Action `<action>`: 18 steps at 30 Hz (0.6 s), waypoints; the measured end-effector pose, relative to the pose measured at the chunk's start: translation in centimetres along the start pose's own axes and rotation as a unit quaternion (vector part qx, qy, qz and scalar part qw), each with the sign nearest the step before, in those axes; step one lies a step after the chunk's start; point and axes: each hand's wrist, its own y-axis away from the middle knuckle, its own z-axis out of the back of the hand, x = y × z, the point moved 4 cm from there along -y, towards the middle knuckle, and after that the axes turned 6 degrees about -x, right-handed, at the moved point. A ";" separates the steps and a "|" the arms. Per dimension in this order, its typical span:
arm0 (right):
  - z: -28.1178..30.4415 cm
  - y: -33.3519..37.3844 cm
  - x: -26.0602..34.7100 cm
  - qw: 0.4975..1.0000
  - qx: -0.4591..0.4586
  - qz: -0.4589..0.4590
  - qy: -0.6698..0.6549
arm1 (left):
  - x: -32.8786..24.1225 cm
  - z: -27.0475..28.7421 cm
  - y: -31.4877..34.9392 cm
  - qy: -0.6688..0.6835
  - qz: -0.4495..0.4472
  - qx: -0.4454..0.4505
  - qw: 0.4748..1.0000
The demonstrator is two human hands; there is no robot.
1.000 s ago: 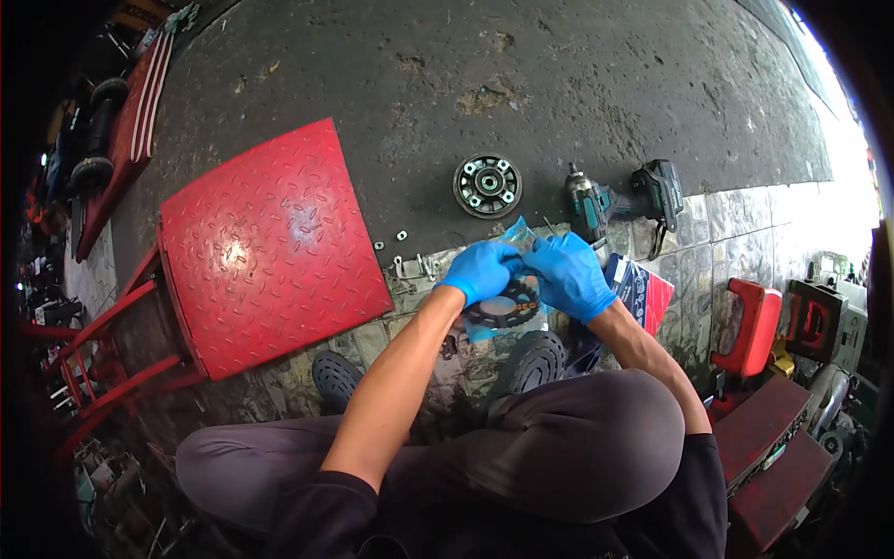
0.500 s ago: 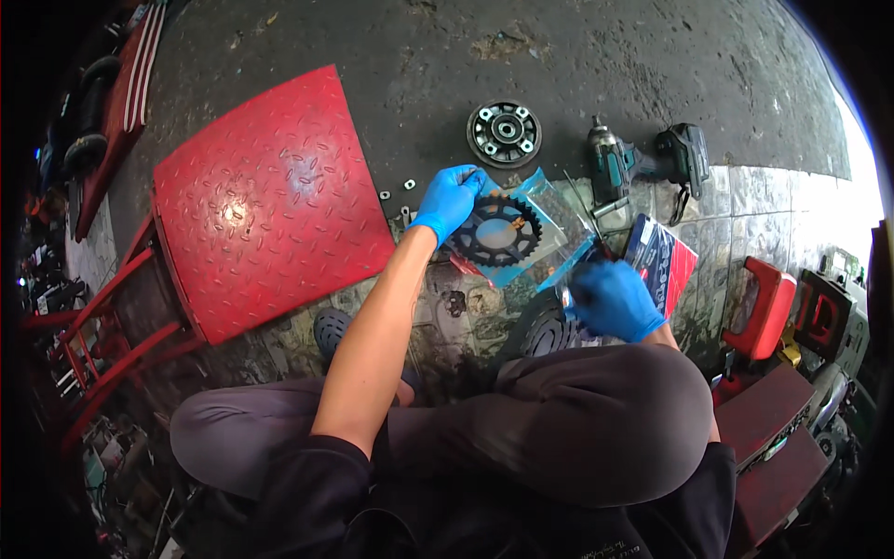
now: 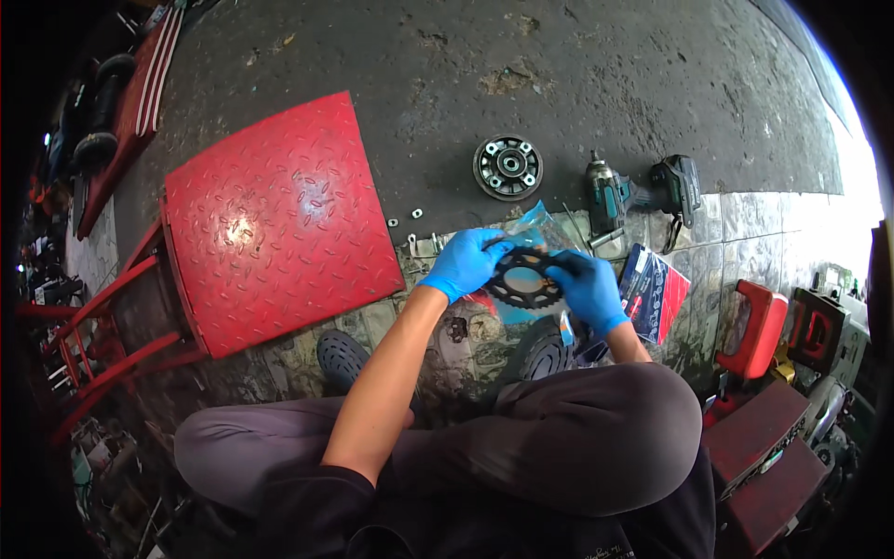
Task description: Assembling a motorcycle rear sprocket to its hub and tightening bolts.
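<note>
A black toothed sprocket [image 3: 527,299] with a large round opening is between my blue-gloved hands, over a clear and blue plastic bag [image 3: 534,222]. My left hand [image 3: 465,265] grips its upper left edge, fingers closed. My right hand [image 3: 592,291] closes on its right edge, with the fingertips over the teeth. Beyond them, a round metal sprocket hub [image 3: 508,170] lies flat on the floor with its studs and centre bearing facing up.
A red tread-plate ramp [image 3: 279,224] stands at left; small nuts [image 3: 404,218] lie beside it. To the right are a teal impact driver [image 3: 610,196], a screwdriver-like rod [image 3: 575,226], a dark blue and red package [image 3: 654,296], and a red case [image 3: 751,328].
My right hand has moved up and left from beside the package onto the sprocket. The sprocket has shifted in my hands; my left hand stays at its left edge.
</note>
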 end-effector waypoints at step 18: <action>1.5 -5.0 -3.3 0.929 -0.172 -0.168 -0.280 | -2.2 2.8 -1.6 0.196 0.099 -0.082 0.972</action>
